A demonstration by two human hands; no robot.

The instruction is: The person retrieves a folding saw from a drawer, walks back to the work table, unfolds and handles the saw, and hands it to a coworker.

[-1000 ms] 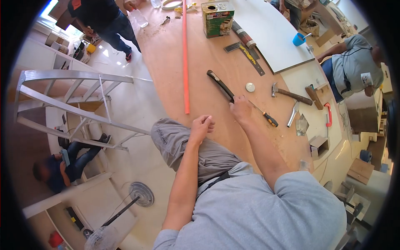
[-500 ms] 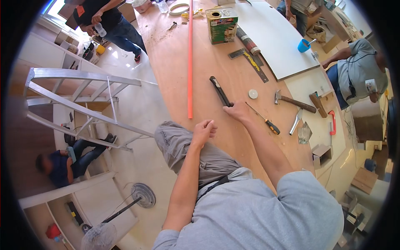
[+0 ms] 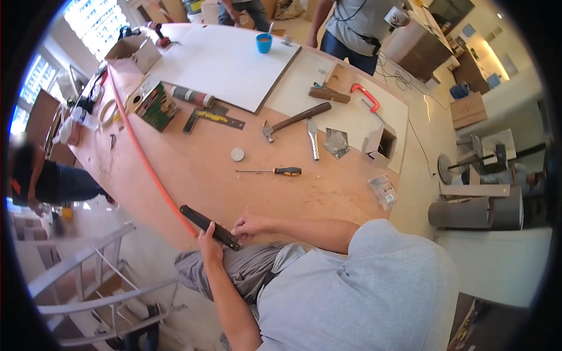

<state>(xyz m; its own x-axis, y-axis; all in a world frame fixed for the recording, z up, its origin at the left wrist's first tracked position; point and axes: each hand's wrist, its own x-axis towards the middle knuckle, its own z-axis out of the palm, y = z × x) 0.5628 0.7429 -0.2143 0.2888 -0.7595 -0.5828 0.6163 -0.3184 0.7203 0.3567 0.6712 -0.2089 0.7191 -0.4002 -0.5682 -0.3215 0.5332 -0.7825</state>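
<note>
A long black tool [image 3: 202, 221], perhaps a folding saw or knife, lies slanted over the table's near edge. My left hand [image 3: 211, 244] is closed round its middle, thumb up along the side. At its near end, my right hand [image 3: 250, 226] has its fingers curled in a pinch against the tool; the exact grip is partly hidden. Beside the tool's far tip runs a long orange-red strip [image 3: 146, 164], crossing the table. Farther in, a screwdriver [image 3: 287, 171] with a black and yellow handle and a round white disc [image 3: 237, 154] lie on the wooden tabletop [image 3: 193, 155].
A claw hammer [image 3: 298, 120], a metal square [image 3: 219, 120], a can [image 3: 155, 108], a red-framed saw [image 3: 367, 96] and a small box [image 3: 380, 143] are on the table. A blue cup [image 3: 264, 42] stands on a white panel [image 3: 222, 64]. A ladder [image 3: 88, 269] is at left; people stand around.
My view has swung right. My left hand, previously empty, now holds the black tool, which is nearer my body. My right hand has shifted to the tool's near end.
</note>
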